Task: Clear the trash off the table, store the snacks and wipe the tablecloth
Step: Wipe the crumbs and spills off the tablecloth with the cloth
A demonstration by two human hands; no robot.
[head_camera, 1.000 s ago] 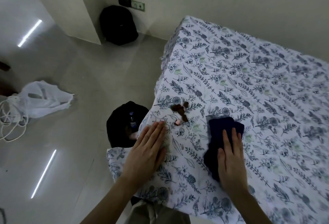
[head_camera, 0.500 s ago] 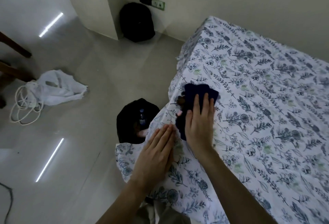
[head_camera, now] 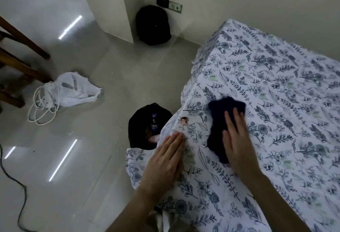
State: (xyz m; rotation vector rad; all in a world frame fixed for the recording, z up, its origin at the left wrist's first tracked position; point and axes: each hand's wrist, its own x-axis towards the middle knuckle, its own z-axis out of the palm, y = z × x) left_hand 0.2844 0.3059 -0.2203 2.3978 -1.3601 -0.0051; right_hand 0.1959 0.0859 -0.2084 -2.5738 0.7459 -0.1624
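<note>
A white tablecloth [head_camera: 276, 102] with a blue leaf print covers the table. My right hand [head_camera: 237, 139] presses flat on a dark blue cloth [head_camera: 220, 119] lying on it near the left edge. My left hand [head_camera: 165, 160] rests flat, fingers together, on the tablecloth at the table's left edge. A small brown and pink scrap [head_camera: 184, 120] sits right at that edge, just beyond my left fingertips. Below the edge stands a black trash bag [head_camera: 139, 126], open, with a plastic bottle [head_camera: 154, 123] inside.
A white plastic bag [head_camera: 73, 90] and a coiled white cord [head_camera: 42, 106] lie on the grey floor to the left. Wooden chair legs [head_camera: 20, 51] stand at far left. A black backpack [head_camera: 153, 25] leans in the wall corner. A black cable [head_camera: 16, 185] crosses the lower left floor.
My right hand swept the dark cloth left over the brown crumbs, then drew back right. Most crumbs are gone from the table; one scrap sits at the edge. My left hand stayed put.
</note>
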